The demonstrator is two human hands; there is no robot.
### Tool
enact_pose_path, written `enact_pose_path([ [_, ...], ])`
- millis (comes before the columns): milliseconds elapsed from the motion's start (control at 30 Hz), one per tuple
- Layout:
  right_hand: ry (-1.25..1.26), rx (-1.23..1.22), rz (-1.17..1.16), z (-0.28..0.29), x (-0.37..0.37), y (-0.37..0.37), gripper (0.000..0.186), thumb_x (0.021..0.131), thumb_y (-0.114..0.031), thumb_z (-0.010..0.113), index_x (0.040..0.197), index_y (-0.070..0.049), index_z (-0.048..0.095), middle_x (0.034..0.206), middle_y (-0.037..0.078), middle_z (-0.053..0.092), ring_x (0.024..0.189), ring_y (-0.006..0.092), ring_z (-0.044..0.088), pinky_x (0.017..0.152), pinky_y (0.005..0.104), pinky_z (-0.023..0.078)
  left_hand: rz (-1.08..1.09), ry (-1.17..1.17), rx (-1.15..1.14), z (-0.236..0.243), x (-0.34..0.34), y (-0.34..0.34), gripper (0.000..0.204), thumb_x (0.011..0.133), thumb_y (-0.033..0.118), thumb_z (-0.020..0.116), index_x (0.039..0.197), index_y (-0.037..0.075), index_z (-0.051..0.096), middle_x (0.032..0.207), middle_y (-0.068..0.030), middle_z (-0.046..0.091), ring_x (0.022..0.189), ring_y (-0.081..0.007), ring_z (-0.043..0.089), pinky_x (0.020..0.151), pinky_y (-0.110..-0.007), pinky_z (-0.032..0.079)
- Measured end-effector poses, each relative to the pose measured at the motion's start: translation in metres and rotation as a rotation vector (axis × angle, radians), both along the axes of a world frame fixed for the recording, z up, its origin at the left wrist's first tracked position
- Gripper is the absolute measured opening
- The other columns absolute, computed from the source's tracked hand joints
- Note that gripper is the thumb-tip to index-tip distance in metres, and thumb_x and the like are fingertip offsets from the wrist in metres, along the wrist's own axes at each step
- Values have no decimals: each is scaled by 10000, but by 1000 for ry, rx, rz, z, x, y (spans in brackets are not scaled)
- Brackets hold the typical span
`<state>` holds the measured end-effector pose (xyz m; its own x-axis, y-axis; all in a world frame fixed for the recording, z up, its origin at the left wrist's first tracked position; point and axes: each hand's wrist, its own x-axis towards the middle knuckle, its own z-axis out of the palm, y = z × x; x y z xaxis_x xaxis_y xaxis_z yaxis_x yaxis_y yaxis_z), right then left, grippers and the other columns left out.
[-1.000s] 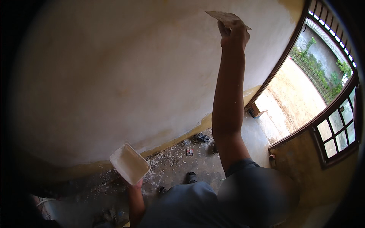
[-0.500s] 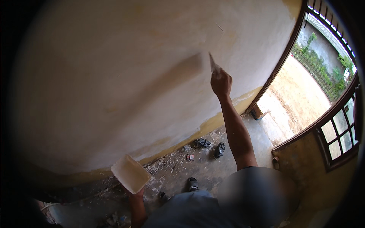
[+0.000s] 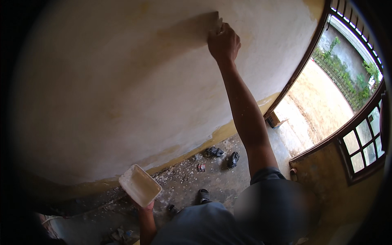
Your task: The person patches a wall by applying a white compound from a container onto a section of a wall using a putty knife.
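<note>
My right hand (image 3: 224, 43) is raised high on the whitish, patchy wall (image 3: 102, 90), its fingers wrapped around a putty knife (image 3: 220, 23). The knife's tip meets the wall or is very close to it, and much of it is hidden by the hand. Low at the left, my left hand (image 3: 146, 206) supports a pale rectangular plastic tub (image 3: 148, 177) from beneath, fingers mostly out of sight. Whitish residue coats the inside of the tub, which is tilted toward me.
White crumbs litter the grey floor (image 3: 183, 179) along the wall's foot. Two crumpled black plastic bags (image 3: 214, 152) and a small red packet (image 3: 201, 168) lie there. My sandalled foot (image 3: 203, 195) is close by. On the right, a doorway opens outside, with a cardboard box (image 3: 273, 120) beside it.
My right hand has moved up and slightly left with the putty knife, from off the wall to at or near its surface. The left hand and tub are nearly unmoved.
</note>
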<state>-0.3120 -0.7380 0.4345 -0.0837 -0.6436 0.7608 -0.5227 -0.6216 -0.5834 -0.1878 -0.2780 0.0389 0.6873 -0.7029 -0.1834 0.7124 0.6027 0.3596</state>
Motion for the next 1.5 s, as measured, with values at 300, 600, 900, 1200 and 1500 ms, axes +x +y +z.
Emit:
enact_pose_path([
  [300,231,-747,-226,1,-36,-87,333,827,-35,606,1140,-144,625,1039,58,650,920,280,628,724,382,544,14,3,-12,-5,-5,2,572,966,524,416,1421,178,399,1389,-47,497,1262,-276,489,1024,-513,420],
  [600,-410,158,-136,-26,-119,-117,327,798,-264,597,995,-16,676,1003,161,696,981,329,657,903,427,500,32,6,-26,-6,-9,3,580,966,531,414,1427,180,390,1396,-44,491,1267,-274,484,1025,-514,419],
  [900,24,-128,-198,54,-3,-37,265,826,-280,550,1000,-107,650,992,125,687,942,349,647,845,470,480,29,-79,-70,6,-12,-5,588,966,537,412,1434,182,382,1402,-41,485,1271,-271,480,1026,-515,418],
  [1200,590,-1180,235,-93,19,2,306,773,-240,706,1041,-123,618,1055,52,589,892,249,601,761,382,549,-7,96,-1,10,-12,-5,486,960,458,463,1340,157,498,1284,-61,581,1187,-286,550,991,-502,453],
  [1500,857,-636,253,-85,-171,-119,185,819,-145,656,1003,-130,645,1011,72,647,986,247,615,914,410,490,84,-103,-68,2,-16,-7,501,964,469,454,1354,154,482,1308,-46,566,1189,-276,548,1006,-498,436],
])
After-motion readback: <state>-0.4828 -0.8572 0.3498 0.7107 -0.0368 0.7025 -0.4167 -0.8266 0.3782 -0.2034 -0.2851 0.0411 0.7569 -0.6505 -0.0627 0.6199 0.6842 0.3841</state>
